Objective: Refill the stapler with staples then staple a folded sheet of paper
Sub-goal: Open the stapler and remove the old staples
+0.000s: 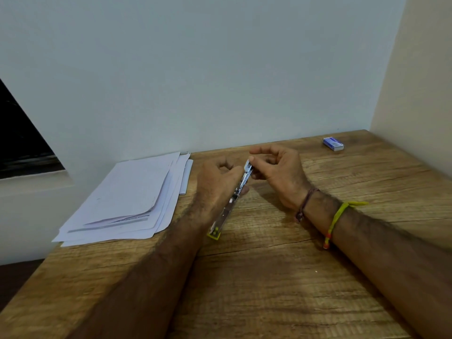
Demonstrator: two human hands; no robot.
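A slim metal stapler (230, 203) with a yellow-green rear end lies slanted above the wooden table (269, 277), its front end pointing away from me. My left hand (217, 184) grips its middle from the left. My right hand (278, 171) pinches at the stapler's front tip with thumb and forefinger; whether staples are between those fingers is too small to tell. A stack of white paper sheets (129, 199) lies to the left of my hands, partly over the table's left edge.
A small blue staple box (333, 143) sits near the table's far right corner. Walls close off the table at the back and on the right. A dark window opening (22, 138) is at the far left.
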